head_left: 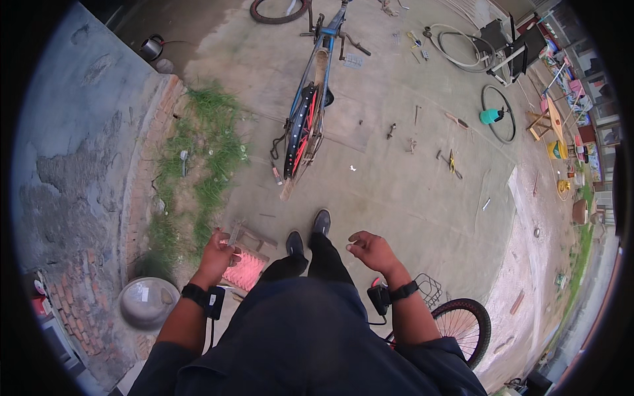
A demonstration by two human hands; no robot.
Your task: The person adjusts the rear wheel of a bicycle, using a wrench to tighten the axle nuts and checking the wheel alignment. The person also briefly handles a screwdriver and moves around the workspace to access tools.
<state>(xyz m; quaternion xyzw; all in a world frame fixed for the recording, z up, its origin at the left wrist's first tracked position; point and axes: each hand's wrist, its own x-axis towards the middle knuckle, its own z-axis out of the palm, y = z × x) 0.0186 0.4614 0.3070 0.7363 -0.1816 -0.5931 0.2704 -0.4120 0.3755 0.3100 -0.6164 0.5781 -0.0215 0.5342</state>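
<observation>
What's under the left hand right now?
Below the left hand sits a small wooden stool with a pink-red seat on the concrete. The hand and wrist cover its near-left corner.

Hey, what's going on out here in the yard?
A person stands on a concrete yard facing an upside-down blue bicycle. The left hand seems to pinch something small and pale, too small to identify, above a low wooden stool. The right hand is loosely curled, a tiny pale bit at its fingertips. Tools lie scattered over the ground, and a metal basin sits by the brick wall.
</observation>
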